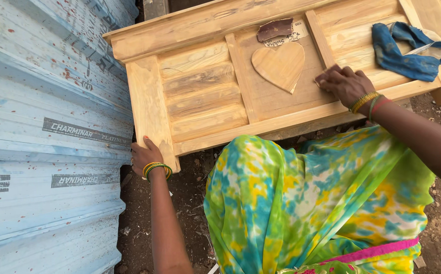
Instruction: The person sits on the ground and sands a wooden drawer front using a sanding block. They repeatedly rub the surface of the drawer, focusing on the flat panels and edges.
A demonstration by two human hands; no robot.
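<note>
**Steadying a rigid carved panel while you rub its face**

Here, starting at the left, a pale blue corrugated roofing sheet (43, 127) lies just beside your work. Your left hand (146, 153), green and yellow bangles at the wrist, is closed over the lower left corner of the pale, unfinished carved wooden panel (205, 96), gripping its edge post. That panel lies flat in front of you, above bare dirt ground (190, 187). It looks stiff and fairly heavy, not fragile; the outer frame rails are the sound places to hold, rather than the thin slats. At its centre sits a raised wooden heart (279, 65), with a torn scrap of brown abrasive paper (275, 29) above it. Your right hand (345, 83) presses flat near the heart's right; whether it grasps anything underneath, you cannot tell. Farther right lies a crumpled blue cloth (408, 53).
</note>
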